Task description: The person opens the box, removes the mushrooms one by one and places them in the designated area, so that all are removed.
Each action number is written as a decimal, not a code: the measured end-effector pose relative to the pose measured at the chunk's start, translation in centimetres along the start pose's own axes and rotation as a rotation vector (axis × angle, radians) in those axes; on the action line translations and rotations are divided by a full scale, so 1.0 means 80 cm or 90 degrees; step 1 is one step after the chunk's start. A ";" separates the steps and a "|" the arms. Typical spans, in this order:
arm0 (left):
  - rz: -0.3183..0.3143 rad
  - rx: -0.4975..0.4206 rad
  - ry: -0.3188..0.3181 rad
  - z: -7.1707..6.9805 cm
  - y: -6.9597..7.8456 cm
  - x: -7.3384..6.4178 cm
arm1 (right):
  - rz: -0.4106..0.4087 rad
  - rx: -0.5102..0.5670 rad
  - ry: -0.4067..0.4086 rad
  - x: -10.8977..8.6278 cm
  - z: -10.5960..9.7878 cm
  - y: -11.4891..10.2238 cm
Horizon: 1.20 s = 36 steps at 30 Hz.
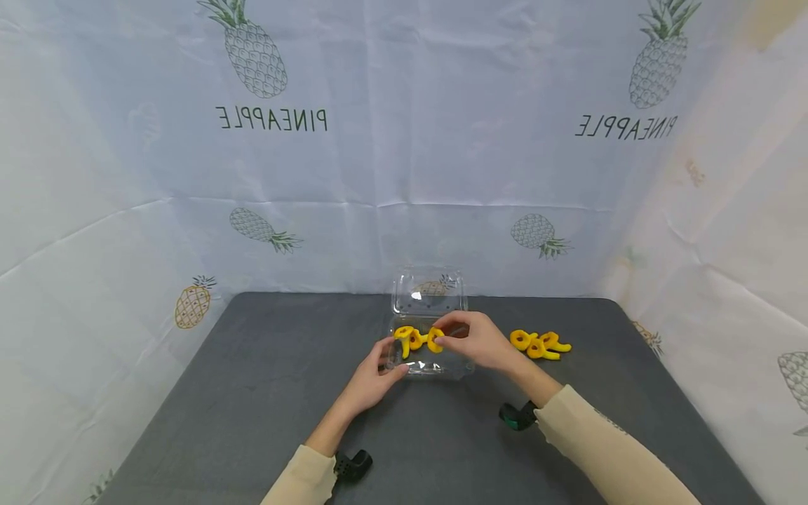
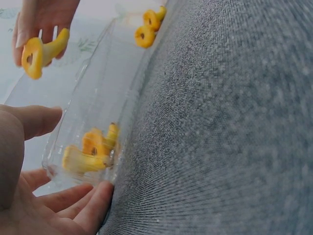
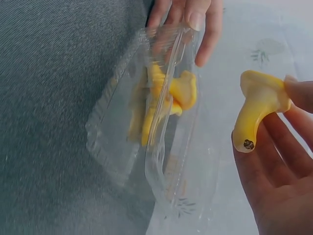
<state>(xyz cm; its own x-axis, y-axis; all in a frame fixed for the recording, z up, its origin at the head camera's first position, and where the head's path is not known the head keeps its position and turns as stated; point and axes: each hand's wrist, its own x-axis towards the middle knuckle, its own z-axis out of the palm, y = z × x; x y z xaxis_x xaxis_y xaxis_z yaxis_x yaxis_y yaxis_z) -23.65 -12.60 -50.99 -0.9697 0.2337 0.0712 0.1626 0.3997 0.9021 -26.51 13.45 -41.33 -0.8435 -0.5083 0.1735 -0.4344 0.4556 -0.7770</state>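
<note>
A clear plastic clamshell container stands on the table with its lid raised at the back. My left hand holds its near left corner, the thumb at the front rim and the fingers along the side. Yellow chanterelle mushrooms lie in the container's left part, near that hand. Above the tray, my right hand pinches another chanterelle between thumb and fingers. In the right wrist view its stem points down, with the dark cut end showing.
Several more yellow chanterelles lie in a loose group on the dark grey table, right of the container. A white cloth printed with pineapples hangs behind the table and along both sides.
</note>
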 end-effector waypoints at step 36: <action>0.001 -0.003 -0.009 -0.001 -0.003 -0.001 | 0.038 -0.006 0.121 -0.082 -0.061 0.040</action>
<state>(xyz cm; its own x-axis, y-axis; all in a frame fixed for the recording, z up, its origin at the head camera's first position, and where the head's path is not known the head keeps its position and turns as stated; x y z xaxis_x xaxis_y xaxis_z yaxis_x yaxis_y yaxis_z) -23.60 -12.78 -51.18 -0.9669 0.2465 0.0665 0.1630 0.3953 0.9040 -23.93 21.79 -42.04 -0.9118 -0.3340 0.2389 -0.3842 0.4883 -0.7836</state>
